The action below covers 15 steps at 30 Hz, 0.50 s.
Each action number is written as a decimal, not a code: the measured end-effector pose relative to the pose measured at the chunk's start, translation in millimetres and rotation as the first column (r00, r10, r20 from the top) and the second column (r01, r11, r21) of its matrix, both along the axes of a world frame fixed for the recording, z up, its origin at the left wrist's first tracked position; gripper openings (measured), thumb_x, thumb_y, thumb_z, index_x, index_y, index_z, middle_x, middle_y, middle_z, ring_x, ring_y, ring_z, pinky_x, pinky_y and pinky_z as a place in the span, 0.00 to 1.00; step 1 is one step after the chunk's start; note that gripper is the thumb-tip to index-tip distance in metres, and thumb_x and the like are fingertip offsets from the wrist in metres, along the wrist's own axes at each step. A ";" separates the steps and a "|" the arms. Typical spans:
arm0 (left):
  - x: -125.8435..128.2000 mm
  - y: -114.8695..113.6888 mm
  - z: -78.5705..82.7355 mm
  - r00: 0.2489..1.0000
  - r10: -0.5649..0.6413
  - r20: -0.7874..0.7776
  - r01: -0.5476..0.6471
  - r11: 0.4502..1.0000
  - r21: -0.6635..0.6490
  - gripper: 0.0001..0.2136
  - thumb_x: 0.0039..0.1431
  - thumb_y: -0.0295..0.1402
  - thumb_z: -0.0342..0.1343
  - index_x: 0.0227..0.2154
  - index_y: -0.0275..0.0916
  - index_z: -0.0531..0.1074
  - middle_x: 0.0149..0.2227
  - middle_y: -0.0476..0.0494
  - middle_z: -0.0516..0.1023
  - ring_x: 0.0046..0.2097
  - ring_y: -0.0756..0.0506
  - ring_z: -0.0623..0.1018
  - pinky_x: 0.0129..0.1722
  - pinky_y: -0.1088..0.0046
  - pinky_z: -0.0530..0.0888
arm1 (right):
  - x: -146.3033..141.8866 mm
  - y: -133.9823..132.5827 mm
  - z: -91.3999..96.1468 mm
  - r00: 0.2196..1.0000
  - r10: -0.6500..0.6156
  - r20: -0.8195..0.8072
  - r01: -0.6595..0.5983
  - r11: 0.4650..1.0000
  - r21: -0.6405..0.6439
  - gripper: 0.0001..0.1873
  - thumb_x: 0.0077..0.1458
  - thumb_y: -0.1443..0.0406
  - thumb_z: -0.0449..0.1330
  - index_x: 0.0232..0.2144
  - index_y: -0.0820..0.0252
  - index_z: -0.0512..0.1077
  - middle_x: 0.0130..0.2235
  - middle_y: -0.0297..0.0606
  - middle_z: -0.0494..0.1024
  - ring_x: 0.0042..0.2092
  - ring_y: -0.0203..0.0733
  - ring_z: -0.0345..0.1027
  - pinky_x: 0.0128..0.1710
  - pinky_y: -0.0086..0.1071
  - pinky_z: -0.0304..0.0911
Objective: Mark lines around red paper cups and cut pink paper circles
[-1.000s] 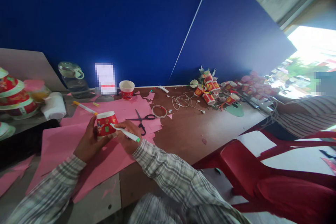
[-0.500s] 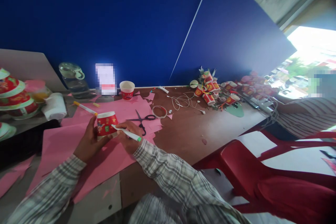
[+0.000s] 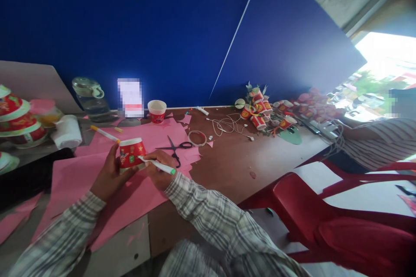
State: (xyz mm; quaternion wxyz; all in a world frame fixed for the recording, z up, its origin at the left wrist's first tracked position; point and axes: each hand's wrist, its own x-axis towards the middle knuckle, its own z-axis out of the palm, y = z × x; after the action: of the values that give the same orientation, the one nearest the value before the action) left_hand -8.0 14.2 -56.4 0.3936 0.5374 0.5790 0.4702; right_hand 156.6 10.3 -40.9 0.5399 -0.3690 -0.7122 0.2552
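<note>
A red paper cup with a white rim and printed figures is gripped from its left side and below by my left hand. My right hand pinches a white marker pen with a green end, its tip against or very close to the cup's right side. Under both hands lie pink paper sheets. Black-handled scissors rest opened on the paper, just beyond my right hand. A yellow-ended white marker lies behind the cup.
Another red cup stands by the blue panel, near a water bottle. A tape ring and white cable lie rightward. Decorated cups are clustered farther right. A red chair stands at right, near a person's striped sleeve.
Almost nothing differs. The cup and both hands keep the same hold, with only a very slight shift of the view.
</note>
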 end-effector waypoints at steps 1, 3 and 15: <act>-0.1 0.0 -0.1 1.000 0.005 -0.004 -0.005 1.000 0.004 0.50 0.27 0.45 0.59 0.57 0.41 0.40 0.37 0.42 0.74 0.33 0.44 0.74 0.32 0.61 0.71 | 0.2 0.4 0.2 1.000 -0.006 0.004 0.006 1.000 0.009 0.10 0.54 0.68 0.53 0.34 0.66 0.73 0.31 0.41 0.75 0.31 0.36 0.70 0.34 0.28 0.66; 0.2 -0.1 0.4 1.000 0.005 0.002 -0.005 1.000 0.006 0.51 0.27 0.46 0.58 0.57 0.40 0.40 0.36 0.41 0.74 0.33 0.44 0.74 0.31 0.61 0.71 | 0.6 1.3 0.4 1.000 -0.010 0.005 0.010 1.000 0.028 0.10 0.54 0.68 0.53 0.34 0.66 0.73 0.30 0.41 0.75 0.31 0.36 0.70 0.34 0.28 0.67; 6.0 -2.5 9.0 0.998 -0.013 0.056 0.014 1.000 -0.028 0.52 0.26 0.46 0.59 0.56 0.41 0.39 0.38 0.40 0.74 0.35 0.43 0.75 0.34 0.61 0.71 | -0.4 2.8 0.4 0.998 -0.023 -0.059 0.023 1.000 -0.001 0.10 0.55 0.66 0.53 0.36 0.65 0.73 0.33 0.41 0.76 0.34 0.37 0.72 0.37 0.27 0.68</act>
State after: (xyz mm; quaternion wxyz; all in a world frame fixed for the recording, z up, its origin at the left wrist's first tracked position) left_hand -2.0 11.7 -47.4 0.4203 0.5223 0.5709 0.4740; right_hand 156.1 13.1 -40.5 0.5637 -0.3698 -0.6914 0.2600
